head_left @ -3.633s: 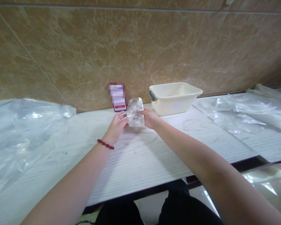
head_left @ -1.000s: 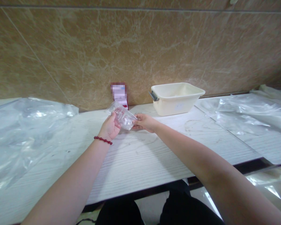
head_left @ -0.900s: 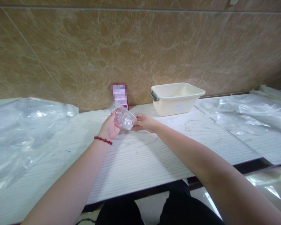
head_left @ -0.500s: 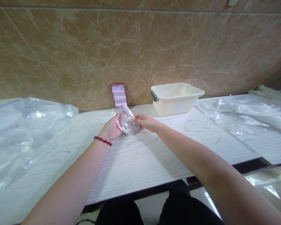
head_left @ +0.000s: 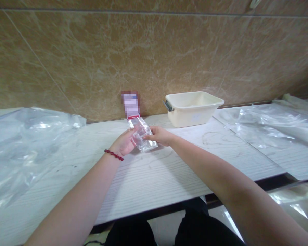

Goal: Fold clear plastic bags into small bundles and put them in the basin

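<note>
Between both hands, a little above the table, is a small clear plastic bag (head_left: 144, 140). My left hand (head_left: 127, 141) is closed on its left side, the fingers partly behind the plastic. From the right, my right hand (head_left: 160, 135) pinches the bag's right side, with one finger across its front. Whatever may lie inside the bag cannot be made out. Just behind the bag, a red-edged card or phone (head_left: 130, 105) leans upright against the wall, its face blurred.
A cream plastic tub (head_left: 190, 118) with a grey handle stands by the wall to the right. Large clear plastic sheeting (head_left: 28, 143) covers the table's left side. More clear plastic (head_left: 267, 124) lies at the right. The table's front edge (head_left: 149, 213) is near my knees.
The small bag has shifted slightly right and toward me, showing more of the red-edged item's lower end. My right finger now lies across the bag's front.
</note>
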Demonstrator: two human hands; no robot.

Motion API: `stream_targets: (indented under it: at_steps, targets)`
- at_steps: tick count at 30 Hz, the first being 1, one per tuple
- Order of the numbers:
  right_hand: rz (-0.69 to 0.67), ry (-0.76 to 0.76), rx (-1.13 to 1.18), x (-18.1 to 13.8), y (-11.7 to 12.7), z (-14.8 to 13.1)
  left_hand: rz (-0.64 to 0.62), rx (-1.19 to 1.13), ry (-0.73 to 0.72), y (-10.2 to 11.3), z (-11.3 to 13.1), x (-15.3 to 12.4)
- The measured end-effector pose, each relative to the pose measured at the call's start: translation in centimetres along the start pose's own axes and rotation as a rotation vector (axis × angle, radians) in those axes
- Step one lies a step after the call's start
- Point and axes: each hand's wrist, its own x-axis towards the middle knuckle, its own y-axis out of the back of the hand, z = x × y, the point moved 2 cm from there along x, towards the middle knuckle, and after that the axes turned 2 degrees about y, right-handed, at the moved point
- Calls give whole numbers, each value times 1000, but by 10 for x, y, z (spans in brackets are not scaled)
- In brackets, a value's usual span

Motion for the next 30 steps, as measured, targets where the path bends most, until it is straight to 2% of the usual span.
stream_targets:
  at_steps: [8,12,20,30]
  targets:
    - [127,2,75,2,4,-3,-21,121,53,5,-3,-1]
    - [180,14,91,3,8,-2,-72,156,60,6,-5,0]
    - [197,20,89,5,12,0,-72,178,61,8,-6,0]
    - [194,-41,92,2,16,-1,-63,164,109,7,-7,-2]
